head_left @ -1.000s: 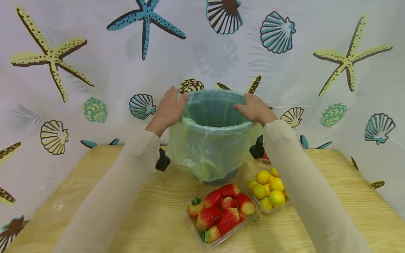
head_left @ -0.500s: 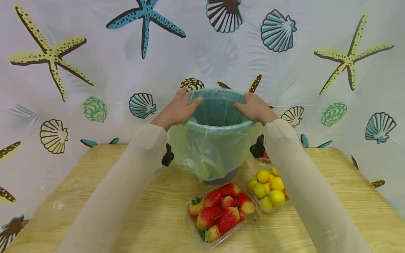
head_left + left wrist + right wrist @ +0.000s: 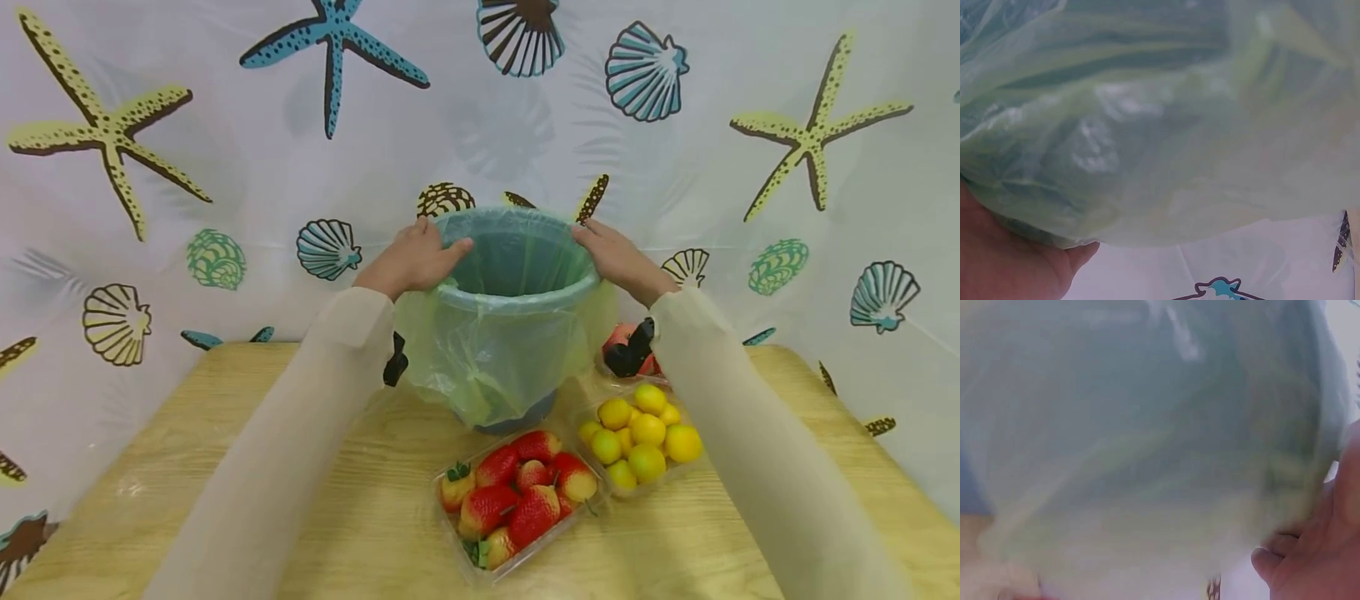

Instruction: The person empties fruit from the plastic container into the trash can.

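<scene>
A blue bucket (image 3: 517,422) stands upright on the table, lined with a thin, translucent yellow-green trash bag (image 3: 487,354). The bag's top is folded out over the rim and hangs loosely down the outside. At the left of the rim, my left hand (image 3: 417,257) grips the bag, its thumb reaching over the edge. On the opposite side my right hand (image 3: 622,260) holds the bag's fold, thumb at the rim. Bent right-hand fingers (image 3: 1282,547) show beside the bag in the right wrist view. The bag's film fills most of both wrist views.
In front of the bucket lies a clear plastic box of strawberries (image 3: 517,500). A clear box of yellow citrus fruits (image 3: 643,437) is to its right, partly beside my right sleeve. Behind that, a pack of red fruit (image 3: 618,337) is partly hidden. A shell-patterned curtain (image 3: 255,167) hangs behind.
My left hand has moved inward along the rim. My right hand has shifted outward, its thumb drawn back to the rim, uncovering more citrus and red fruit. The view has turned slightly right.
</scene>
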The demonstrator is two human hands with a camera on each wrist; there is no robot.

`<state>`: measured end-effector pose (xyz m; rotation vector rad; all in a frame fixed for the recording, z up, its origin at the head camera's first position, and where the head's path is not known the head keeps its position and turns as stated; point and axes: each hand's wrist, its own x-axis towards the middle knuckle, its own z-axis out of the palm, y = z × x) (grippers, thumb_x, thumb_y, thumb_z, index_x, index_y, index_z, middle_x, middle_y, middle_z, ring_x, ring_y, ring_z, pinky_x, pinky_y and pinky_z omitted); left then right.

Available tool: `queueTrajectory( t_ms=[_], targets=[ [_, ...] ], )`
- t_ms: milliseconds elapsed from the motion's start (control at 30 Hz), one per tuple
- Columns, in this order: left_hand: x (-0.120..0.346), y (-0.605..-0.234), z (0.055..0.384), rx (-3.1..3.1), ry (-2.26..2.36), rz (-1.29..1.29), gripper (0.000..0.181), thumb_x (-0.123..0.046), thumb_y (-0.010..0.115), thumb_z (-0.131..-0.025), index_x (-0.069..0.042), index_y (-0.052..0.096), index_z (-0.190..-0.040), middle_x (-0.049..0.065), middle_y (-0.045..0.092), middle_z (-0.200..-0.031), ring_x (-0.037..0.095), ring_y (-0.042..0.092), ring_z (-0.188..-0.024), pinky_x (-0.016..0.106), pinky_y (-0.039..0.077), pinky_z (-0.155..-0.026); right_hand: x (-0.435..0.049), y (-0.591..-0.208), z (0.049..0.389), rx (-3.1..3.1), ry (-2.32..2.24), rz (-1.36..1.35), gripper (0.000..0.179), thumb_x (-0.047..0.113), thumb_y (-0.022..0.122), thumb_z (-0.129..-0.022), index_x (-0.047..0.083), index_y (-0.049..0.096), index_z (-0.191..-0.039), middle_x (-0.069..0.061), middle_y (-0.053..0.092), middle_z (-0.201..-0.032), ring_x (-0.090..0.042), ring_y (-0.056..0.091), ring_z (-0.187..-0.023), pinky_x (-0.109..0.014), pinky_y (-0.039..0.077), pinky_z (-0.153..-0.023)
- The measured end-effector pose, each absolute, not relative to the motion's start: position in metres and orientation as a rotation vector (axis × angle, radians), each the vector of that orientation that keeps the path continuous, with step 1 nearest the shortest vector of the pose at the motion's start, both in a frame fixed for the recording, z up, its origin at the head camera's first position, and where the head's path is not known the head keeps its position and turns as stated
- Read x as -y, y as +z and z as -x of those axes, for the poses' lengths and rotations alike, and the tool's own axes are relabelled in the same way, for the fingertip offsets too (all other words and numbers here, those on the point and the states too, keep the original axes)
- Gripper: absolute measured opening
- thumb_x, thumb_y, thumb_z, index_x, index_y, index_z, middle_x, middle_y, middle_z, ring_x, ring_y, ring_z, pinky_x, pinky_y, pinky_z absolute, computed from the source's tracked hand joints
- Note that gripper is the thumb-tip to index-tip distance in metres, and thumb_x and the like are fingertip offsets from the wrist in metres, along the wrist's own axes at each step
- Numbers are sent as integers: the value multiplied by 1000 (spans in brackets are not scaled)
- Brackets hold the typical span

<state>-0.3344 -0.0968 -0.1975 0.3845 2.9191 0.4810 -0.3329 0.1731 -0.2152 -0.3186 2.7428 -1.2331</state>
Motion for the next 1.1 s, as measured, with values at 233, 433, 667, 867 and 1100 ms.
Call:
queueTrajectory(
  t_ms=[233,433,667,867,1100],
  targets=[
    [98,-194,334,-2918,453,-371,78,-50,20,-102,8,-1,-150,22,-12,-158,39,-7,-146,52,8,-119,-218,-233,317,-2758,-1184,260,68,48,22,-103,6,5,-154,-14,1,-161,-35,4,-148,-55,14,-117],
    [99,-193,335,-2892,485,-344,78,-49,21,-102,6,-6,-150,21,-16,-157,39,-9,-146,53,8,-118,-246,-249,305,-2811,-1041,194,70,47,20,-103,0,6,-153,-23,8,-158,-43,10,-145,-58,11,-116],
    [97,-196,335,-2884,518,-345,76,-47,21,-103,7,-6,-149,21,-16,-157,39,-8,-146,54,9,-118,-265,-274,294,-2786,-1024,140,71,47,24,-103,-2,9,-152,-27,11,-156,-48,14,-142,-63,16,-113],
    [93,-196,333,-2894,519,-379,73,-44,20,-103,7,-4,-150,21,-15,-158,38,-9,-146,52,8,-119,-281,-289,280,-2773,-1023,78,73,48,24,-103,-5,10,-151,-31,10,-155,-52,15,-139,-65,18,-110],
    [96,-197,332,-2906,521,-370,71,-42,21,-104,6,-3,-150,21,-15,-158,39,-8,-146,52,9,-119,-291,-308,265,-2688,-1026,101,74,50,29,-101,-5,16,-150,-31,11,-154,-54,13,-139,-69,17,-107]
  ],
)
